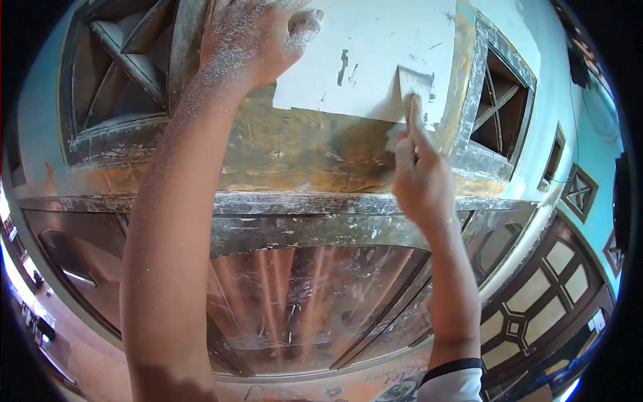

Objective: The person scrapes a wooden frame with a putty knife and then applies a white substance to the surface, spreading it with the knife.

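My right hand (pixel 423 175) grips a putty knife (pixel 414 83), its index finger stretched along the blade. The blade lies against the white coated part of the wall panel (pixel 375 40), near that part's lower right corner. Small dark scratches and gouges mark the white surface around it. My left hand (pixel 258 37) is raised at the upper edge of the view, in front of the panel's left side, with white dust over its back and wrist. Its thumb and a finger curl toward each other; the other fingertips are cut off, and what they hold, if anything, is hidden.
Below the white area runs a bare brown-yellow strip (pixel 288 151), then a paint-spotted wooden beam (pixel 301 224) over glass panes (pixel 308 295). Wooden vents with crossed bars flank the panel, a left vent (pixel 120 63) and a right vent (pixel 497 100). A panelled door (pixel 546 295) stands at right.
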A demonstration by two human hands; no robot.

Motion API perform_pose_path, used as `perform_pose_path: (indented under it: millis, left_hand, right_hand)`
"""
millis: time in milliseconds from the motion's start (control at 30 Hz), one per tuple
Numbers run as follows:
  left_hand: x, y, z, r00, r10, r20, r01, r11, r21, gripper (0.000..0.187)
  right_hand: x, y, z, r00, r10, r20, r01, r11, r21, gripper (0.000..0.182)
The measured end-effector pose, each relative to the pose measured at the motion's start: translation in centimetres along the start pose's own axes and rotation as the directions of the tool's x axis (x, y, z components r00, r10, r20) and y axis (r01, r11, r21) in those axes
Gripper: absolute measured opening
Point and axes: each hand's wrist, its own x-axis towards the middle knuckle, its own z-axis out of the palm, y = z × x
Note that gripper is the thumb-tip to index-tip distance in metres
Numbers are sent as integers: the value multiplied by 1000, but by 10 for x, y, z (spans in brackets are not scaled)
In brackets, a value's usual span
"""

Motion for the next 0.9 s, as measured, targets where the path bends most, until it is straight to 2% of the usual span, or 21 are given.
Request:
perform_pose_path:
  millis: [67,133,167,233,267,333,367,467,500,533,600,633,667,733,767,800,900]
  left_hand:
    - [-1,1,-2,1000,1,14,-1,1000,-9,51]
    - [-2,1,0,1000,-14,8,14,1000,-9,51]
    - [-2,1,0,1000,-15,9,15,1000,-13,51]
    - [-4,2,2,1000,-13,-3,13,1000,-7,51]
    - [-6,3,3,1000,-14,0,14,1000,-11,51]
    - [-7,5,3,1000,-18,-20,19,1000,7,51]
    - [-8,5,3,1000,-17,-16,17,1000,6,51]
    - [-9,8,3,999,-33,-10,33,999,5,52]
    - [-12,9,3,999,-37,-5,37,999,-2,52]
    - [-14,10,2,999,-44,-1,44,999,-7,52]
    - [-21,11,1,999,-42,8,42,999,-15,53]
    - [-25,12,0,999,-38,13,38,999,-13,53]
    - [-27,13,0,999,-48,11,48,999,-14,53]
    - [-28,14,1,999,-42,9,42,999,-28,53]
    - [-29,13,1,999,-39,16,39,999,-21,54]
    - [-29,14,0,999,-34,22,34,999,-21,54]
    - [-32,12,-3,998,-43,40,45,996,-71,54]
  right_hand:
    - [19,-3,-11,999,20,25,-20,1000,-4,51]
    - [36,-19,-29,950,237,203,-236,971,-32,50]
    - [31,-14,-21,949,240,203,-238,971,-35,50]
    - [8,3,-1,998,19,52,-23,996,83,52]
    - [-9,-11,-4,975,133,176,-134,991,-5,56]
    - [-34,-3,14,998,16,68,-3,984,-179,58]
    - [-31,-5,10,993,47,110,-44,999,-32,57]
    - [-4,-9,-8,993,24,113,-18,999,-48,56]
    - [2,-17,-15,982,93,162,-84,995,-62,56]
    - [-4,-16,-11,982,98,162,-88,994,-70,56]
    - [-23,-17,-1,983,91,162,-98,994,40,56]
    - [-34,-25,-3,951,172,256,-145,982,-120,56]
    - [-38,-24,0,951,168,258,-138,982,-128,56]
    - [-42,-14,9,988,48,145,-36,996,-83,56]
    - [-27,-20,0,977,78,198,-70,996,-47,56]
    - [-15,-23,-4,975,123,185,-101,987,-126,55]
    - [-3,-17,3,993,53,104,-55,998,20,57]
